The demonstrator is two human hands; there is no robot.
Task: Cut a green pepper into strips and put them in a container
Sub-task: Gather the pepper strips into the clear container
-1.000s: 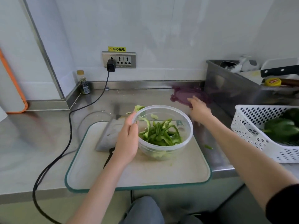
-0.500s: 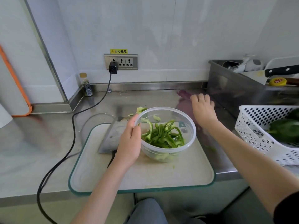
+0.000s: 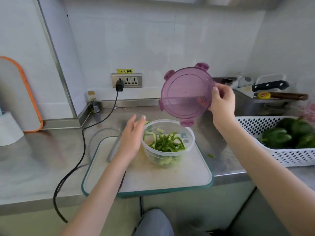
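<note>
While the right hand (image 3: 221, 101) pinches the purple lid (image 3: 186, 93) by its rim, tilted in the air above the bowl (image 3: 167, 143), the left hand (image 3: 132, 137) rests with straight fingers against the bowl's left side. The strips (image 3: 166, 142) are already in the bowl, which stands on the board (image 3: 153, 176) near the tabletop's front edge. If the lid comes down tilted, its tabs may miss the rim, or one side may press down and tip the light bowl. A loose left hand would let it slide. One stray piece (image 3: 211, 156) lies off the board's right edge and could be forgotten.
</note>
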